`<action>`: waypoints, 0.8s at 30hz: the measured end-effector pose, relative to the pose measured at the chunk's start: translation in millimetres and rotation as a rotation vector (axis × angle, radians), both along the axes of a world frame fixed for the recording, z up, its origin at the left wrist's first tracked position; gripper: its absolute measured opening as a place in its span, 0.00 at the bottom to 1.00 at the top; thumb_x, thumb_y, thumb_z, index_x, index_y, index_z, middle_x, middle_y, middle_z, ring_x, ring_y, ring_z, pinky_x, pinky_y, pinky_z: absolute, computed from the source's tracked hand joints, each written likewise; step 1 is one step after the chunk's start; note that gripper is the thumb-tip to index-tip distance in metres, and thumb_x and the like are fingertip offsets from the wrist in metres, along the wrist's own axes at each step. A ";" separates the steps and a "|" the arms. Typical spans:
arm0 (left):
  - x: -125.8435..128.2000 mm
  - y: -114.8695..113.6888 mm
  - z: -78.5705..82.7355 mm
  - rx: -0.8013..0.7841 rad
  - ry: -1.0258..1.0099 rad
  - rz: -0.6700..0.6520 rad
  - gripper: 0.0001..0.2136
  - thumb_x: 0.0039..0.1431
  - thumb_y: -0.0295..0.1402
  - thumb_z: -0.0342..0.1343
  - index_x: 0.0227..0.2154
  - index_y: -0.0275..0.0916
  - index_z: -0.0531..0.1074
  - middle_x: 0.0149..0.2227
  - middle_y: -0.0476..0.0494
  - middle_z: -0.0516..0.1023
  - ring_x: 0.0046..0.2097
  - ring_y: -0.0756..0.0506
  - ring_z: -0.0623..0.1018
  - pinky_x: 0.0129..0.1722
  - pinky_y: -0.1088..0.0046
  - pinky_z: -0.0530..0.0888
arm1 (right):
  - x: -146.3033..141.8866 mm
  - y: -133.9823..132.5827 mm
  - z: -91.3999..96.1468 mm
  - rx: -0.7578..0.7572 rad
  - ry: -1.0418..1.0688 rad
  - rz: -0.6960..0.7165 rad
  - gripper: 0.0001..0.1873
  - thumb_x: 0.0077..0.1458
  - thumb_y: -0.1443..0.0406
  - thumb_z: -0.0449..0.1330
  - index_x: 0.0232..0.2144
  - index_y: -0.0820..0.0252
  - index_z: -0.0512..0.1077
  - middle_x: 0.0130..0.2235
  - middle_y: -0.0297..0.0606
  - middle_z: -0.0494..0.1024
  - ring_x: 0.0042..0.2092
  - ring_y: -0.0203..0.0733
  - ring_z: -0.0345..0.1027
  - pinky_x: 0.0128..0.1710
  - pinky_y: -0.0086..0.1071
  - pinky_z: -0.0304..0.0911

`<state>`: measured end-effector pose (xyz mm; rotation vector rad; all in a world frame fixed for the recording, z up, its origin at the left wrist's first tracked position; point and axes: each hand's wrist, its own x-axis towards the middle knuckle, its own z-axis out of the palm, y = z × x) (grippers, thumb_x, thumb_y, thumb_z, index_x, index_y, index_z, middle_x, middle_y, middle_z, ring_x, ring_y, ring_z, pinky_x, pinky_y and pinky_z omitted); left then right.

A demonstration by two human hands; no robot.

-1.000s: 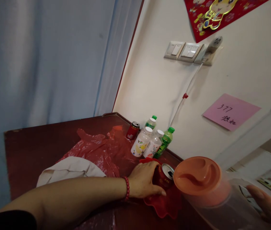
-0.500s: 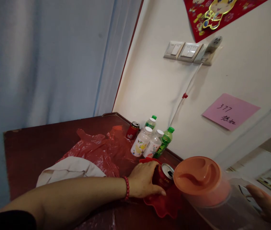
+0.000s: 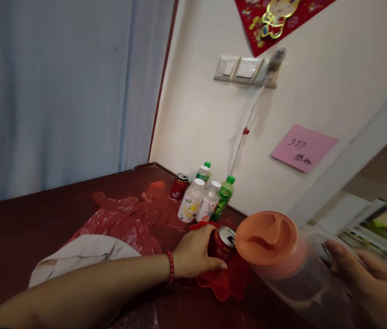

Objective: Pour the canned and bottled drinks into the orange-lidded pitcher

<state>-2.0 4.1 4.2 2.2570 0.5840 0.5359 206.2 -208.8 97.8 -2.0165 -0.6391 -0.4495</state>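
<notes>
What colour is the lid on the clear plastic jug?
Orange; the round lid of the clear plastic jug shows best in the head view.

can [image 3: 223, 243]: red, top opened, upright on a red dish [image 3: 226, 288]
pitcher [image 3: 282, 267]: clear, orange lid on, just beside the can

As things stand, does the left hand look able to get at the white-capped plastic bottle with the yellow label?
Probably, but not freely: the left hand is closed on the red drink can in the red plastic dish. The white-capped plastic bottle stands beyond, nothing between.
</notes>
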 end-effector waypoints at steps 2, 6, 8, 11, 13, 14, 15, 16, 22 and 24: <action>-0.6 1.0 3.4 -0.012 0.005 -0.015 0.35 0.44 0.45 0.73 0.55 0.42 0.68 0.53 0.39 0.79 0.52 0.33 0.78 0.48 0.59 0.75 | -5.7 3.6 -1.9 0.043 0.113 0.026 0.27 0.43 0.35 0.63 0.24 0.49 0.78 0.23 0.35 0.75 0.24 0.46 0.64 0.23 0.37 0.55; 1.2 4.0 5.3 -0.026 -0.025 -0.049 0.32 0.48 0.43 0.71 0.56 0.44 0.68 0.53 0.41 0.79 0.52 0.35 0.78 0.51 0.60 0.74 | 1.7 10.8 -9.8 0.261 0.241 0.104 0.32 0.39 0.35 0.67 0.19 0.57 0.72 0.18 0.33 0.68 0.23 0.40 0.58 0.23 0.33 0.50; 2.7 5.2 4.7 -0.041 -0.039 -0.063 0.32 0.49 0.42 0.70 0.56 0.44 0.67 0.53 0.41 0.79 0.53 0.35 0.78 0.52 0.60 0.74 | 8.9 13.7 -12.7 0.350 0.250 0.105 0.34 0.37 0.34 0.67 0.16 0.57 0.68 0.17 0.31 0.64 0.22 0.37 0.55 0.22 0.32 0.49; 4.6 6.4 3.5 -0.067 -0.063 -0.085 0.31 0.51 0.41 0.69 0.57 0.43 0.67 0.54 0.40 0.79 0.54 0.35 0.78 0.54 0.59 0.74 | 15.4 18.6 -15.0 0.490 0.238 0.103 0.35 0.37 0.33 0.67 0.15 0.56 0.66 0.17 0.29 0.62 0.23 0.36 0.54 0.23 0.31 0.50; 5.9 7.6 2.0 -0.100 -0.094 -0.114 0.30 0.52 0.40 0.67 0.58 0.43 0.66 0.55 0.39 0.78 0.55 0.35 0.78 0.54 0.58 0.75 | 17.9 23.0 -17.6 0.579 0.227 0.095 0.34 0.38 0.34 0.68 0.16 0.56 0.66 0.17 0.27 0.61 0.23 0.35 0.52 0.22 0.30 0.49; 6.7 8.4 0.9 -0.118 -0.109 -0.130 0.30 0.53 0.40 0.67 0.58 0.42 0.66 0.56 0.39 0.78 0.55 0.35 0.78 0.55 0.58 0.74 | 19.4 25.7 -19.9 0.622 0.219 0.085 0.34 0.39 0.34 0.68 0.16 0.56 0.65 0.17 0.27 0.60 0.23 0.34 0.51 0.22 0.30 0.48; 7.5 9.4 -0.4 -0.134 -0.122 -0.143 0.30 0.54 0.39 0.66 0.58 0.42 0.66 0.56 0.38 0.77 0.56 0.34 0.78 0.55 0.58 0.74 | 21.3 28.7 -23.0 0.664 0.213 0.071 0.34 0.40 0.35 0.68 0.16 0.56 0.64 0.17 0.26 0.60 0.23 0.34 0.51 0.22 0.30 0.47; 8.4 10.5 -1.9 -0.146 -0.133 -0.153 0.29 0.54 0.39 0.66 0.58 0.41 0.65 0.57 0.37 0.77 0.56 0.34 0.77 0.55 0.57 0.74 | 23.6 32.1 -27.0 0.705 0.208 0.058 0.34 0.42 0.35 0.68 0.16 0.56 0.63 0.18 0.25 0.59 0.23 0.33 0.50 0.22 0.30 0.47; 12.7 16.3 -9.0 -0.122 -0.159 -0.156 0.29 0.56 0.42 0.64 0.59 0.41 0.65 0.60 0.36 0.75 0.59 0.33 0.76 0.57 0.55 0.75 | 38.4 56.4 -62.8 0.879 0.255 0.024 0.26 0.60 0.45 0.63 0.24 0.59 0.66 0.22 0.24 0.61 0.22 0.31 0.55 0.24 0.27 0.54; 13.5 17.2 -9.2 -0.113 -0.180 -0.152 0.29 0.56 0.44 0.64 0.58 0.41 0.66 0.59 0.36 0.76 0.58 0.33 0.77 0.56 0.56 0.76 | 40.0 64.4 -75.5 0.911 0.290 0.028 0.24 0.64 0.48 0.61 0.26 0.59 0.66 0.23 0.24 0.61 0.22 0.31 0.55 0.23 0.26 0.55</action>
